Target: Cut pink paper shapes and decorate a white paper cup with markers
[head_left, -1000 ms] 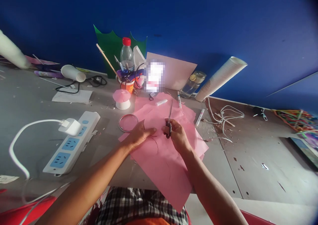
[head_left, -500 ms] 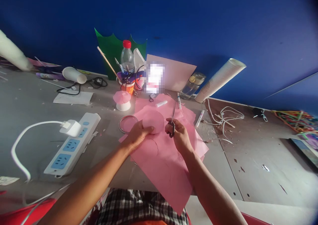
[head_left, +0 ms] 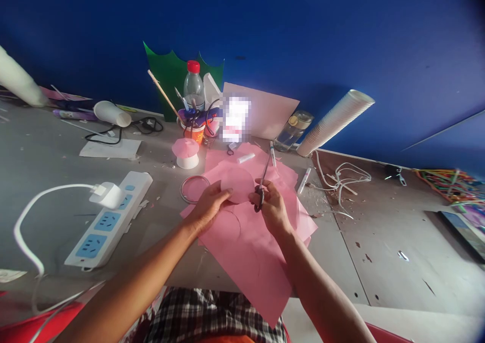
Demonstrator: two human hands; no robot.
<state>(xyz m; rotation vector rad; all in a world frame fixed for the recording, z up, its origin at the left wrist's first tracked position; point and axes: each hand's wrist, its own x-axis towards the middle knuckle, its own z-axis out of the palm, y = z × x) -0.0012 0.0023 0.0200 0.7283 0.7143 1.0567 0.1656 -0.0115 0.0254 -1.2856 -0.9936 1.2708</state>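
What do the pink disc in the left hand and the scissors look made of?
The pink disc looks like thin matte paper: it matches the pink sheets under it. The scissors have slim grey blades, likely metal; the dark handles, perhaps plastic, are mostly hidden in the right hand.

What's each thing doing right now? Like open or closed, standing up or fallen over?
left hand, holding the pink paper round at its edge
right hand, gripping the scissors, blades pointing away
water bottle, upright, red cap on
power strip, one white charger plugged in
stack of paper cups, lying on its side
single paper cup, lying on its side
pink sheets, flat on the table
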